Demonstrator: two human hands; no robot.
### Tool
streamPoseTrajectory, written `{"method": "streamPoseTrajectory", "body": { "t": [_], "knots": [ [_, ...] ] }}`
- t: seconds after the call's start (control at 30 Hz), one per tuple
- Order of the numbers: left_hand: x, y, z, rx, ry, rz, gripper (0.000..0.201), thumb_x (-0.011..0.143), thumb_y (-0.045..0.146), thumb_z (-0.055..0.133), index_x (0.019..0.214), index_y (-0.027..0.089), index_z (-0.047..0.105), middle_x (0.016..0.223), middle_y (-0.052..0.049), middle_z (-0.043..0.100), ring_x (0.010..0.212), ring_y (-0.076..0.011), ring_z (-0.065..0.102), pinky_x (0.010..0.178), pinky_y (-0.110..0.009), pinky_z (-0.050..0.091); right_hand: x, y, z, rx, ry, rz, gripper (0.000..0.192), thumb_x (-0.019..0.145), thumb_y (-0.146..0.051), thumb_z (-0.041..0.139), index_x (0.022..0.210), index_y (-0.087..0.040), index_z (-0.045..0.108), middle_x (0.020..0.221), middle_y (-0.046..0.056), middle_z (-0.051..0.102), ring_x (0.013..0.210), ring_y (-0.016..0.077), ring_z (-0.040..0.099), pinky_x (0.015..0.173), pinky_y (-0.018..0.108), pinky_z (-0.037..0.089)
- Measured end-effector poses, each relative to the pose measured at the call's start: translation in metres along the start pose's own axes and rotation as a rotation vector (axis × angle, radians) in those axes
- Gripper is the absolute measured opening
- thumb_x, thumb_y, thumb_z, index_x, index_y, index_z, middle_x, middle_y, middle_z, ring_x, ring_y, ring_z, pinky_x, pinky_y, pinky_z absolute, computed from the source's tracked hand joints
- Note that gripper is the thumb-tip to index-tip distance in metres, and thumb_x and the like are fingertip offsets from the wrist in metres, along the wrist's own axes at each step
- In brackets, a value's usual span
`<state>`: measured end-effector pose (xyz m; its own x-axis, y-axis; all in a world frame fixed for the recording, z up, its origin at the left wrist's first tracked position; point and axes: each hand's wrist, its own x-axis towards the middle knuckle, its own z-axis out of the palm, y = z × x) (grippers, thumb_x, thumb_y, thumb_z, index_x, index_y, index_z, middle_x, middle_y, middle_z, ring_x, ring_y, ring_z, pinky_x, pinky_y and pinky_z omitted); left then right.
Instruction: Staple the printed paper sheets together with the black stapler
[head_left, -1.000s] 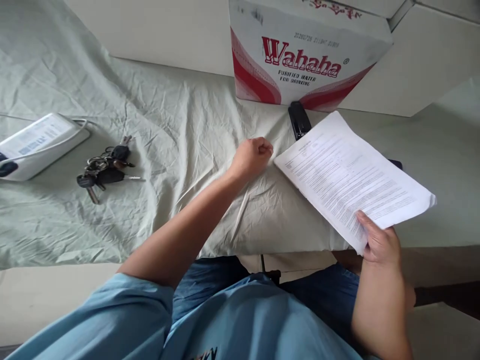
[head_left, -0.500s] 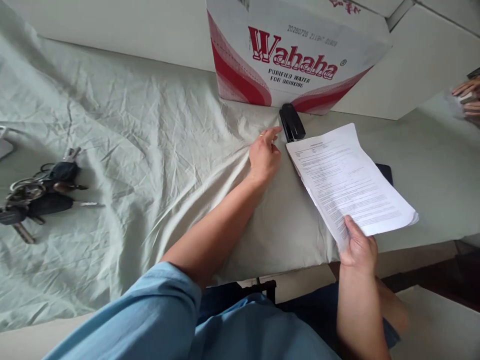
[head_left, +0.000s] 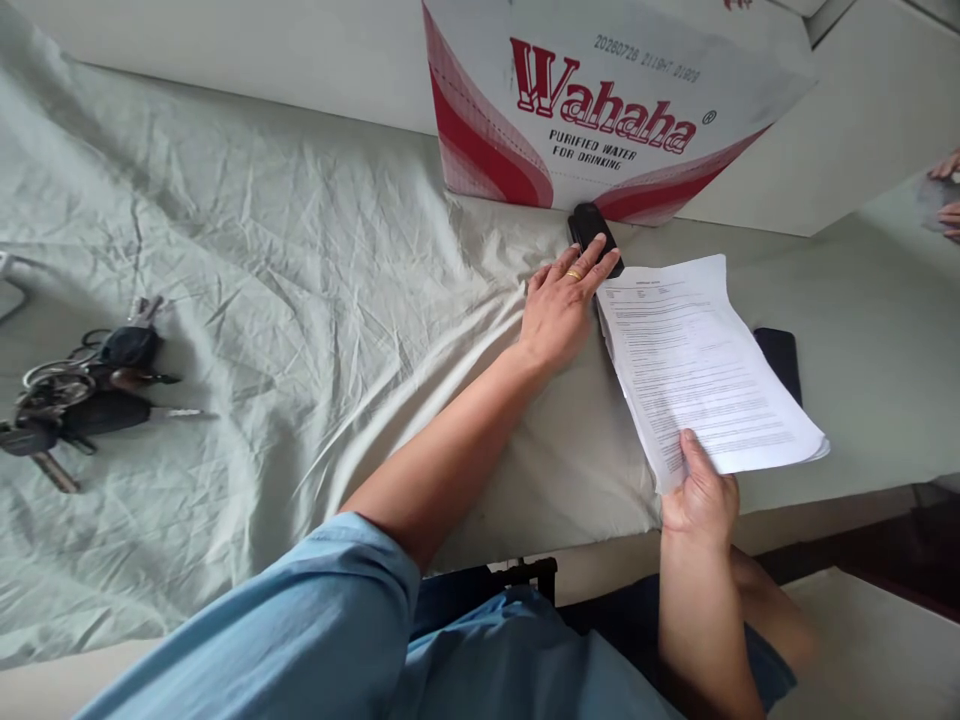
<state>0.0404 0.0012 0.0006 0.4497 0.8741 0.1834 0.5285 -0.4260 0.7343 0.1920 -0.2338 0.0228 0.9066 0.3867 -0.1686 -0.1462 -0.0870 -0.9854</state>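
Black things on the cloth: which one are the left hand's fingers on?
The black stapler below the Wahaha box; the left hand has fingertips on it. The flat black phone lies half under the papers; the keys lie far left.

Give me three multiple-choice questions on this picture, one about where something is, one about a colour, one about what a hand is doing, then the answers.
1. Where is the stapler?
A. in front of the box
B. beside the keys
C. on the papers

2. What colour is the box's big lettering?
A. blue
B. red
C. green

3. What is the right hand doing?
A. resting flat on the cloth
B. holding the papers
C. holding the keys

Answers: 1 A, the stapler lies at the box's foot, under the left hand's fingertips. 2 B, the lettering is red on white. 3 B, its grip is closed on the papers' near corner.
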Motion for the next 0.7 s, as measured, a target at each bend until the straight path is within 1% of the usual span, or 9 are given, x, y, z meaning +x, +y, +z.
{"method": "streamPoseTrajectory", "body": {
  "t": [0.13, 0.23, 0.33, 0.43, 0.5, 0.57, 0.6, 0.67, 0.7],
  "knots": [
    [-0.002, 0.005, -0.007, 0.022, -0.03, -0.035, 0.083, 0.105, 0.004, 0.042, 0.177, 0.044, 0.054, 0.192, 0.007, 0.042, 0.178, -0.0293, 0.04, 0.145, -0.061, 0.03, -0.001, 0.001, 0.0, -0.007, -0.037, -0.001, 0.058, 0.07, -0.038, 0.107, 0.12, -0.018, 0.086, 0.132, 0.009, 0.088, 0.143, 0.0313, 0.078, 0.126, 0.046, 0.066],
    [-0.003, 0.006, -0.007, -0.004, -0.02, -0.059, 0.077, 0.109, 0.008, 0.041, 0.173, 0.046, 0.059, 0.19, 0.008, 0.045, 0.175, -0.0308, 0.046, 0.147, -0.062, 0.023, -0.001, -0.001, 0.002, -0.001, -0.053, 0.022, 0.062, 0.067, -0.038, 0.108, 0.123, -0.021, 0.086, 0.135, 0.007, 0.088, 0.143, 0.0311, 0.079, 0.128, 0.049, 0.064],
    [-0.003, 0.006, -0.005, -0.072, 0.002, -0.068, 0.077, 0.107, 0.007, 0.043, 0.171, 0.044, 0.062, 0.19, 0.006, 0.046, 0.173, -0.0332, 0.049, 0.148, -0.066, 0.017, -0.004, -0.004, 0.001, 0.003, -0.098, 0.099, 0.069, 0.064, -0.037, 0.108, 0.128, -0.026, 0.086, 0.14, 0.005, 0.087, 0.142, 0.0318, 0.079, 0.128, 0.055, 0.064],
    [-0.003, 0.004, -0.004, -0.138, 0.017, -0.053, 0.076, 0.105, 0.008, 0.049, 0.171, 0.043, 0.063, 0.19, 0.002, 0.046, 0.171, -0.0339, 0.052, 0.148, -0.067, 0.014, -0.012, -0.003, -0.005, -0.005, -0.149, 0.155, 0.072, 0.065, -0.034, 0.109, 0.132, -0.026, 0.085, 0.143, 0.006, 0.086, 0.143, 0.0318, 0.079, 0.126, 0.054, 0.065],
    [-0.002, 0.003, -0.005, -0.142, 0.017, -0.042, 0.075, 0.105, 0.011, 0.052, 0.174, 0.039, 0.059, 0.192, -0.002, 0.042, 0.171, -0.0341, 0.052, 0.148, -0.065, 0.018, -0.021, -0.001, -0.011, -0.001, -0.145, 0.156, 0.072, 0.067, -0.035, 0.108, 0.134, -0.025, 0.084, 0.145, 0.007, 0.085, 0.143, 0.03, 0.079, 0.127, 0.052, 0.064],
    [-0.001, 0.003, -0.006, -0.164, 0.048, -0.061, 0.075, 0.105, 0.012, 0.055, 0.177, 0.034, 0.055, 0.194, -0.007, 0.039, 0.172, -0.0341, 0.051, 0.145, -0.061, 0.028, -0.032, 0.002, -0.017, 0.007, -0.125, 0.146, 0.07, 0.069, -0.036, 0.108, 0.135, -0.026, 0.084, 0.146, 0.006, 0.085, 0.143, 0.0284, 0.078, 0.131, 0.05, 0.062],
    [-0.001, 0.003, -0.007, -0.189, 0.083, -0.084, 0.073, 0.106, 0.013, 0.056, 0.176, 0.031, 0.056, 0.193, -0.01, 0.042, 0.171, -0.0339, 0.052, 0.142, -0.057, 0.035, -0.038, 0.004, -0.019, 0.011, -0.114, 0.139, 0.069, 0.07, -0.036, 0.107, 0.134, -0.026, 0.084, 0.146, 0.006, 0.085, 0.144, 0.0282, 0.078, 0.132, 0.05, 0.061],
    [0.001, 0.004, -0.007, -0.249, 0.159, -0.152, 0.056, 0.109, 0.016, 0.057, 0.164, 0.024, 0.067, 0.179, -0.017, 0.058, 0.16, -0.0341, 0.063, 0.133, -0.051, 0.046, -0.051, 0.008, -0.021, 0.02, -0.093, 0.118, 0.064, 0.073, -0.038, 0.106, 0.132, -0.026, 0.085, 0.146, 0.006, 0.084, 0.146, 0.0286, 0.077, 0.133, 0.051, 0.059],
    [0.002, 0.004, -0.007, -0.295, 0.186, -0.187, 0.043, 0.113, 0.021, 0.056, 0.151, 0.021, 0.074, 0.165, -0.02, 0.07, 0.15, -0.0343, 0.07, 0.129, -0.049, 0.051, -0.057, 0.01, -0.021, 0.028, -0.084, 0.109, 0.062, 0.074, -0.038, 0.105, 0.132, -0.027, 0.085, 0.147, 0.007, 0.084, 0.147, 0.029, 0.076, 0.134, 0.052, 0.059]
  ]
}}
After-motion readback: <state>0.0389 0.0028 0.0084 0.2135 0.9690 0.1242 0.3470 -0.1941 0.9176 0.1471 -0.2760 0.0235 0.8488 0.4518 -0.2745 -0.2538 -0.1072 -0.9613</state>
